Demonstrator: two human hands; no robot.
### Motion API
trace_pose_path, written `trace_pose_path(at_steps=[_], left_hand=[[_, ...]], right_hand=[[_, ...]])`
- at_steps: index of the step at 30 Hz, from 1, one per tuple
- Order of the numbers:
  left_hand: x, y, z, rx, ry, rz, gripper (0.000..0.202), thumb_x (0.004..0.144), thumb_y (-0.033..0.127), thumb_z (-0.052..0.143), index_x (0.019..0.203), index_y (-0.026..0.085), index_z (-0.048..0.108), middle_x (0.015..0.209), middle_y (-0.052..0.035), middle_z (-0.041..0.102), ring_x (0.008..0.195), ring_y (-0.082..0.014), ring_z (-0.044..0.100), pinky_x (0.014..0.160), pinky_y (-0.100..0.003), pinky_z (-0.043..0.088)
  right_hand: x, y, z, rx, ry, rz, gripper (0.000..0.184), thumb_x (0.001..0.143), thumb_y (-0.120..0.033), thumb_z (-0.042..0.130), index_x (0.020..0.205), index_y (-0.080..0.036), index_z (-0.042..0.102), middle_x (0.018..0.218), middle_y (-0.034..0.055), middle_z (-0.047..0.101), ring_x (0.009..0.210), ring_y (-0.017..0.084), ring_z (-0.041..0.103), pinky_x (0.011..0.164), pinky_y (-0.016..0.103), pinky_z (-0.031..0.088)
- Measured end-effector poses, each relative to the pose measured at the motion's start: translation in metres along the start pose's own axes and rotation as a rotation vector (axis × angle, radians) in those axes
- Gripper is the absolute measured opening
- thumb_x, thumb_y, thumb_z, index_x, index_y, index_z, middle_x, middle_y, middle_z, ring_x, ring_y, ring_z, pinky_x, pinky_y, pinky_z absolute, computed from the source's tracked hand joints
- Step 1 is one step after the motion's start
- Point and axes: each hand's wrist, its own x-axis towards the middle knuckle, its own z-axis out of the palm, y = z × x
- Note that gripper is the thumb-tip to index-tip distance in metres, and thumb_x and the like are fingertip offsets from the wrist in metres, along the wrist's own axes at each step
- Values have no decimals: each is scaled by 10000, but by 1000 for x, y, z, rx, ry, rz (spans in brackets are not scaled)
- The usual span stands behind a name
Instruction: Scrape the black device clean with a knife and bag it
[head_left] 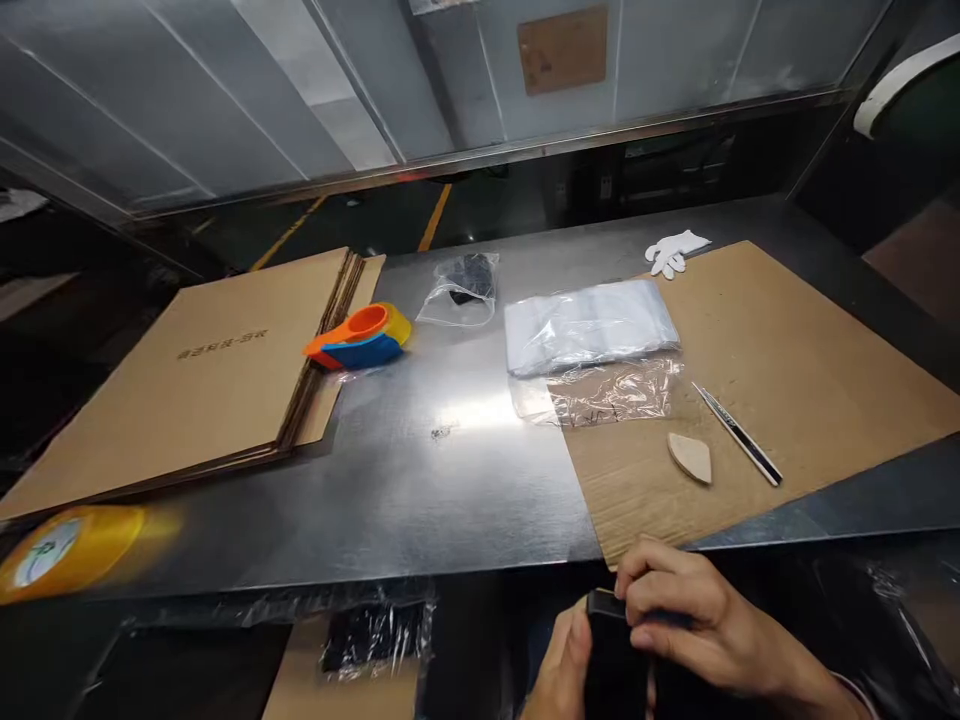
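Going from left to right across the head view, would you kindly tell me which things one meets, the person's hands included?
Glossy yellow tape roll → orange-and-blue tape dispenser → clear plastic bag with black contents → left hand → black object held between the hands → right hand. Things whose place overlaps are left out.

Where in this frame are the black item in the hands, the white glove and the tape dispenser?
Black item [610, 645], head view: on its dark face.
White glove [676, 249], head view: on its middle.
Tape dispenser [360, 351], head view: on its blue side.
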Motion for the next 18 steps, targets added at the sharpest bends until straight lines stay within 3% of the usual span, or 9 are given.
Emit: trace_pose_path(at_steps=[6, 9, 13, 18], left_hand=[[7, -17, -10, -74, -51, 27, 666, 779, 718, 355, 936, 136, 640, 646, -119, 658, 584, -220, 600, 589, -329, 475], [6, -14, -7, -79, -68, 47, 699, 807, 705, 305, 1026, 112, 602, 632, -109, 655, 573, -209, 599, 577, -319, 469], [6, -11, -4, -48, -8, 31, 684, 834, 672, 298, 1116, 106, 558, 675, -109, 673, 609, -209, 619, 608, -320, 475], [9, -15, -9, -41, 0, 55, 641, 810, 673, 367, 962, 115, 642, 679, -116, 671, 638, -220, 616, 660, -332, 481]], right_hand=[[0, 6, 2, 50, 45, -25, 148, 893, -271, 548, 976, -176, 625, 913, 70, 536, 832, 161, 555, 735, 276, 461], [0, 6, 2, 38, 49, -51, 124, 889, -248, 548, 929, -163, 630, 885, 69, 548, 804, 153, 548, 712, 271, 457], [-1, 7, 2, 38, 81, -50, 131, 882, -242, 554, 804, -155, 614, 866, 67, 568, 798, 153, 548, 714, 273, 448], [-1, 7, 1, 55, 79, -42, 102, 877, -227, 569, 913, -163, 639, 889, 69, 564, 810, 151, 555, 719, 267, 454]])
